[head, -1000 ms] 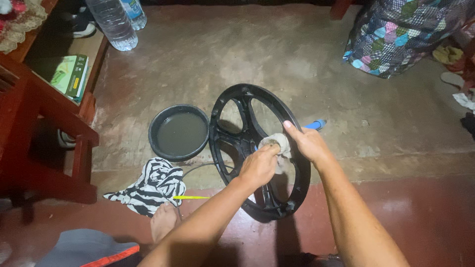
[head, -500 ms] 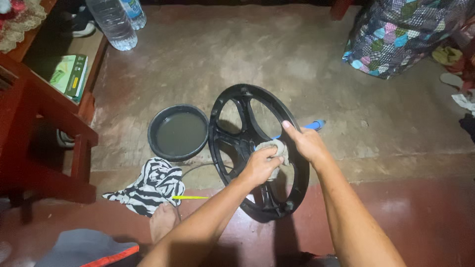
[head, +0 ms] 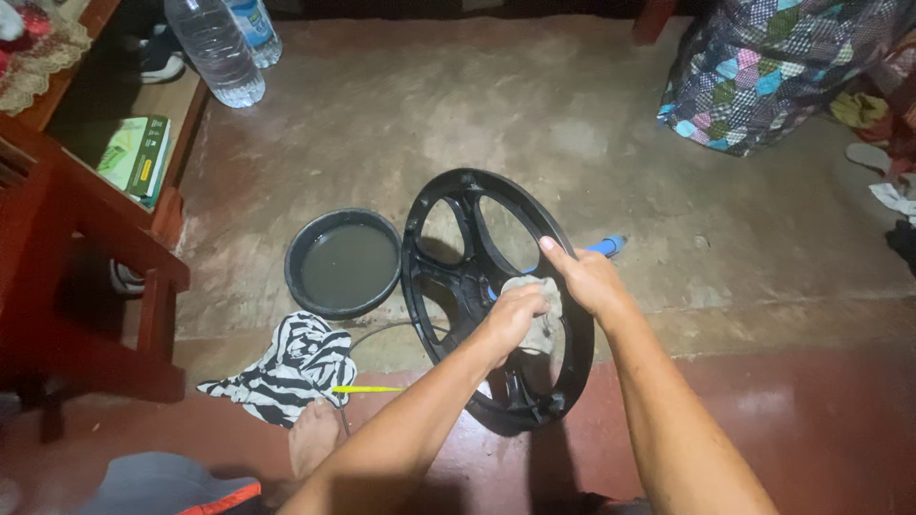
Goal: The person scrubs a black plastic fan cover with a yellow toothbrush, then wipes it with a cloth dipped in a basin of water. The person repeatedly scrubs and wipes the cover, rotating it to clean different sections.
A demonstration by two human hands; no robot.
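- Left hand (head: 512, 319): forearm rising from bottom centre, fingers curled tight around a grey rag (head: 536, 303), pressing it on a spoke of the wheel (head: 491, 296).
- Right hand (head: 587, 279): arm from lower right, fingers wrapped over the wheel's right rim, forefinger stretched along it.
- Wheel: black, spoked, standing tilted at centre frame, beside a basin (head: 344, 262) of murky water.
- Blue object (head: 607, 247): mostly hidden behind the rim; kind unclear.

Black basin (head: 345, 263) of murky water, zebra-striped cloth (head: 291, 367), clear bottle (head: 214, 48), patchwork bag (head: 773, 67), red shelf (head: 76, 229)
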